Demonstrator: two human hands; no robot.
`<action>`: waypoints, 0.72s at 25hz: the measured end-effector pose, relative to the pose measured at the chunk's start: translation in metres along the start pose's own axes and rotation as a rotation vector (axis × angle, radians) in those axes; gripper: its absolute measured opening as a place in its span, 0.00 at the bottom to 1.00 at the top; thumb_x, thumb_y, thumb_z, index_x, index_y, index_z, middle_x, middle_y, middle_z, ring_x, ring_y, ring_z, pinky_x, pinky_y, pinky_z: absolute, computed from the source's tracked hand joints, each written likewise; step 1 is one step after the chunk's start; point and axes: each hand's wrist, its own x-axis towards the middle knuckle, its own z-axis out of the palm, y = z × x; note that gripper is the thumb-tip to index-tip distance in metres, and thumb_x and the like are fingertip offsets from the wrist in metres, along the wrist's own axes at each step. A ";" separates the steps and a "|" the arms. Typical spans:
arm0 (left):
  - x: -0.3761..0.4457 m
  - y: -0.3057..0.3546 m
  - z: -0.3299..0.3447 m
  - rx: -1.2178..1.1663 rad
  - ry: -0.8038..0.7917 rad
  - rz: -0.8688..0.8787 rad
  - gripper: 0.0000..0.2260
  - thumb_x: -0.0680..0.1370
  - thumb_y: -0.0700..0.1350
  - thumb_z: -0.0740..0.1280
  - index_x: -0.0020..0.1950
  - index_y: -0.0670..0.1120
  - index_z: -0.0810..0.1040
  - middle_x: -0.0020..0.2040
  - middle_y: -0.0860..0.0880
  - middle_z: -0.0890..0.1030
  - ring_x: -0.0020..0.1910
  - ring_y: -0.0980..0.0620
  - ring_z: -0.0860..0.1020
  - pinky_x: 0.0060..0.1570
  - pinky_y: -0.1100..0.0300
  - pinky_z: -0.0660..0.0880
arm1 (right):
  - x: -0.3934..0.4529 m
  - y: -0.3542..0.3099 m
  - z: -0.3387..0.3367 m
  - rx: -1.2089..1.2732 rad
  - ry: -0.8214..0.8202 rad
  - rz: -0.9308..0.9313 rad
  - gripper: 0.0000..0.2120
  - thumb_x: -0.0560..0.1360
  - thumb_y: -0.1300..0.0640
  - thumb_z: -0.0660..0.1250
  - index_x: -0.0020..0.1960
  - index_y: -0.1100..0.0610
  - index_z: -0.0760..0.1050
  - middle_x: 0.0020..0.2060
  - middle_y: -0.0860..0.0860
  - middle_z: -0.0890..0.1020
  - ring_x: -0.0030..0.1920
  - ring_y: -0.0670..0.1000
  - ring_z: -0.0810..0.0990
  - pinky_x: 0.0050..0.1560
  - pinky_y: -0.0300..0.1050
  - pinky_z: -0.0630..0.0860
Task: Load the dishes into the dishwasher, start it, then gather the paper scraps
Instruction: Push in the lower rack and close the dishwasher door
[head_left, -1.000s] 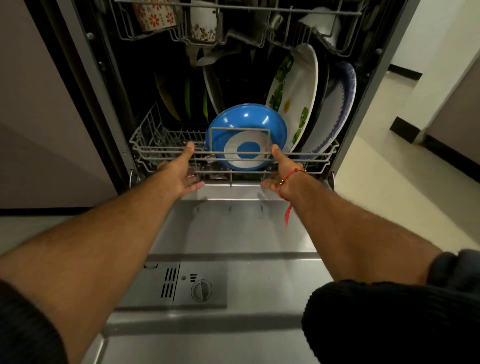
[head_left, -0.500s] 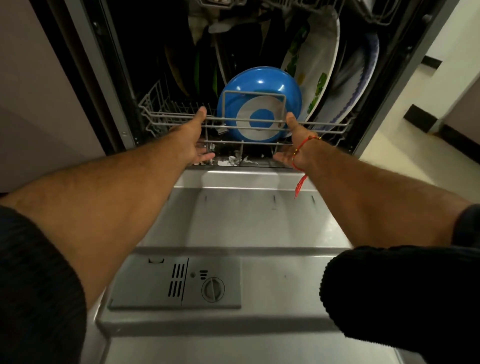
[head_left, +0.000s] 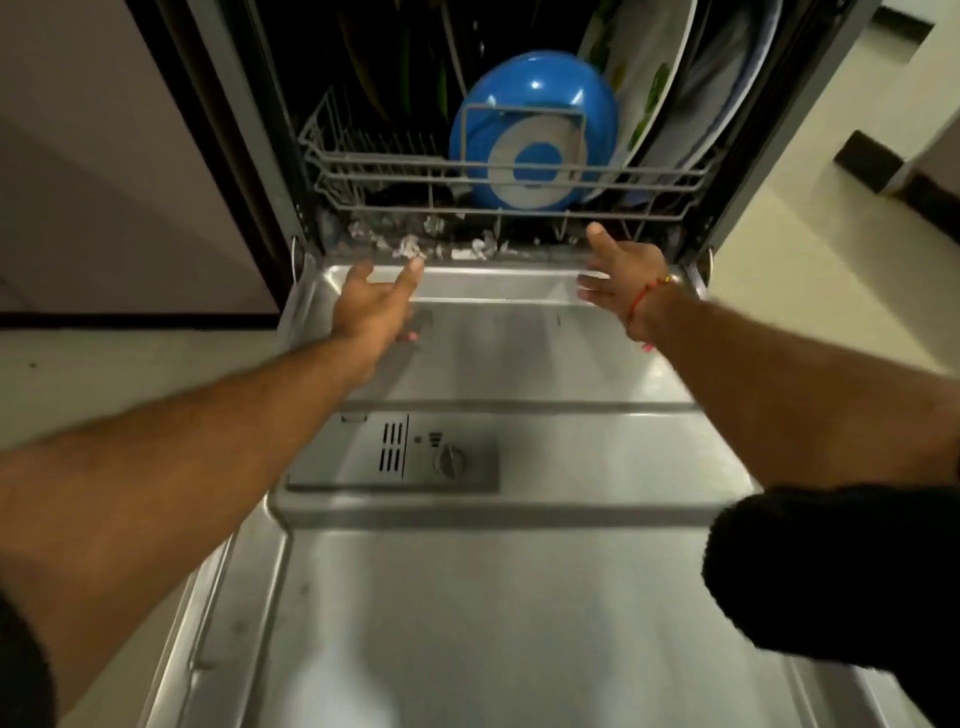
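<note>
The view looked down from the person's head over an open dishwasher door (head_left: 519, 597), which lay flat and filled the lower half of the scene. Its steel inner face carried a grey detergent compartment (head_left: 395, 453) with a round knob, nearest the viewer. Two bare forearms in pushed-up dark sleeves reached forward over the door. The left hand (head_left: 375, 304) hovered above the far end of the door, fingers spread loosely and holding nothing. The right hand (head_left: 621, 270), with a red thread bracelet (head_left: 640, 301) at the wrist, was likewise spread and empty, just short of the rack. Between the hands, along the hinge edge, lay crumpled white paper scraps (head_left: 415, 247), though blur made their number hard to tell. Beyond them the wire lower rack (head_left: 493, 169) sat inside the dishwasher. A blue bowl (head_left: 535, 130) stood on edge in it, its white-ringed base facing out. Behind and to the right leaned a white plate with green leaf print (head_left: 644, 78).
</note>
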 end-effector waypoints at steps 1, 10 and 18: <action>-0.021 -0.015 -0.004 0.067 0.020 0.066 0.34 0.76 0.61 0.71 0.76 0.48 0.66 0.58 0.48 0.80 0.49 0.47 0.83 0.48 0.47 0.84 | -0.022 0.013 -0.003 0.011 -0.019 -0.050 0.21 0.78 0.47 0.68 0.65 0.58 0.74 0.55 0.53 0.81 0.55 0.55 0.80 0.54 0.48 0.79; -0.222 -0.033 -0.036 0.084 -0.026 0.115 0.35 0.75 0.68 0.64 0.76 0.49 0.66 0.69 0.49 0.74 0.67 0.52 0.75 0.67 0.53 0.73 | -0.219 0.053 -0.033 0.194 -0.161 0.105 0.17 0.80 0.51 0.67 0.67 0.54 0.75 0.62 0.53 0.79 0.61 0.53 0.80 0.61 0.50 0.78; -0.406 -0.028 -0.090 -0.049 0.152 -0.304 0.15 0.80 0.61 0.66 0.58 0.53 0.70 0.51 0.51 0.78 0.41 0.51 0.82 0.44 0.48 0.82 | -0.401 0.093 -0.101 0.482 -0.154 0.624 0.24 0.76 0.41 0.68 0.63 0.57 0.77 0.61 0.57 0.81 0.59 0.60 0.82 0.59 0.65 0.77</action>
